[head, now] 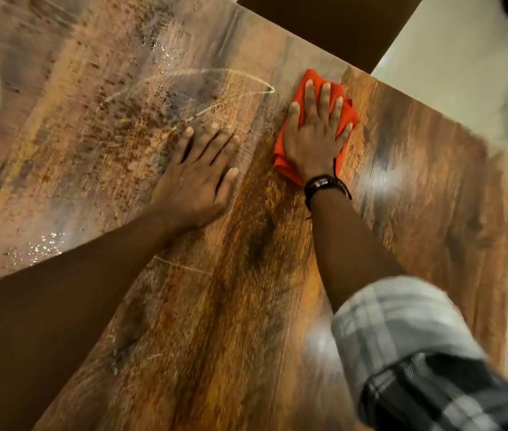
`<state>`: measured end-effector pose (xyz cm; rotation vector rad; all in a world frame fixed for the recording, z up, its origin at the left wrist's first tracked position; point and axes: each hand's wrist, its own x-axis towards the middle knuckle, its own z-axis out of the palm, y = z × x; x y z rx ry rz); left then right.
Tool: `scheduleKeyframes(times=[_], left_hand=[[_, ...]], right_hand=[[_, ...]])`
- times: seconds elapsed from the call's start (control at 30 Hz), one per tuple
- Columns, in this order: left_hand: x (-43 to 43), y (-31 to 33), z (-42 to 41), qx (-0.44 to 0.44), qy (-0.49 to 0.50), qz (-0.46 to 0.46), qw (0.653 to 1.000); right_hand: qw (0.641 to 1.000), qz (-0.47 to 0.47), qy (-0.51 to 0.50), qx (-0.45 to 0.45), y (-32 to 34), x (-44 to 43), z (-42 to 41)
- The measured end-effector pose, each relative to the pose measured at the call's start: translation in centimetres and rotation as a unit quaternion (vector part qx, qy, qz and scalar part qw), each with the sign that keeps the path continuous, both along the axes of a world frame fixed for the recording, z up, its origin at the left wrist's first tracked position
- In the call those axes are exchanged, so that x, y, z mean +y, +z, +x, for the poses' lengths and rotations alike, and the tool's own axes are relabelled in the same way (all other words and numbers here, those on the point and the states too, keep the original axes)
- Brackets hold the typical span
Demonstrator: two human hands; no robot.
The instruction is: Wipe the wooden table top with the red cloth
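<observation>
the right hand (316, 135) presses flat, fingers spread, on the red cloth (290, 166) near the far edge of the table top (246, 306) — the dusty stretch lies leftward, under the flat, empty left hand (198, 178).

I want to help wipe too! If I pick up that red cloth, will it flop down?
Probably floppy: the red cloth bunches in folds under the flat right hand. It looks thin, so likely light. It should slide easily, since the wooden table top looks smooth and shiny.
</observation>
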<state>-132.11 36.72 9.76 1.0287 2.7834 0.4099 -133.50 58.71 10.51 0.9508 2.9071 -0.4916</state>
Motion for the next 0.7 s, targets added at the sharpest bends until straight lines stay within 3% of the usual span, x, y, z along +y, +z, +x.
scheduleKeyframes(times=[0.2, 0.47, 0.7], left_hand=[[0.0, -0.5, 0.0, 0.005, -0.003, 0.020, 1.000], [0.1, -0.9, 0.1, 0.026, 0.029, 0.037, 0.999], [0.1, -1.2, -0.1, 0.023, 0.021, 0.011, 0.999]], right_hand=[[1.000, -0.001, 0.008, -0.002, 0.2, 0.3, -0.3], [1.000, 0.012, 0.011, 0.012, 0.3, -4.3, 12.9], [0.998, 0.003, -0.062, 0.013, 0.6, 3.6, 6.3]])
